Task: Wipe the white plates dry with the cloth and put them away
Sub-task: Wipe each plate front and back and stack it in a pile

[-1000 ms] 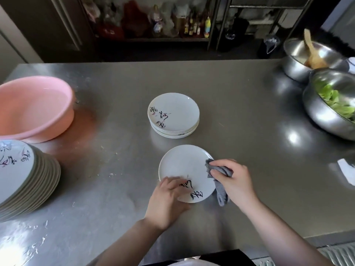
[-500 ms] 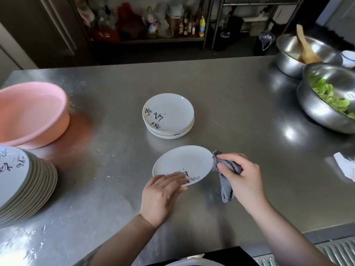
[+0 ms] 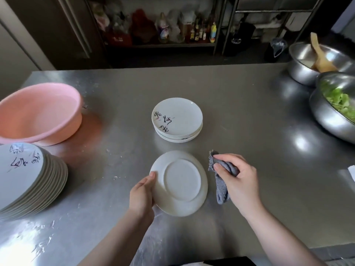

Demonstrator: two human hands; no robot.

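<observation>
A white plate (image 3: 181, 182) is turned underside up just above the steel table, and my left hand (image 3: 142, 196) grips its left rim. My right hand (image 3: 240, 181) holds a bunched grey cloth (image 3: 221, 177) just right of the plate, apart from it. Behind it stands a short stack of white plates (image 3: 177, 120) with black writing on the top one. A taller stack of the same plates (image 3: 28, 179) sits at the left edge of the table.
A pink basin (image 3: 38, 114) stands at the back left. Two steel bowls sit at the right, one with greens (image 3: 338, 110), one with a wooden spoon (image 3: 315, 62). A white paper scrap (image 3: 352, 171) lies at the right edge. Shelves with bottles stand beyond the table.
My left hand has flipped the plate over, so its underside now faces up. My right hand with the cloth has drawn off the plate to its right.
</observation>
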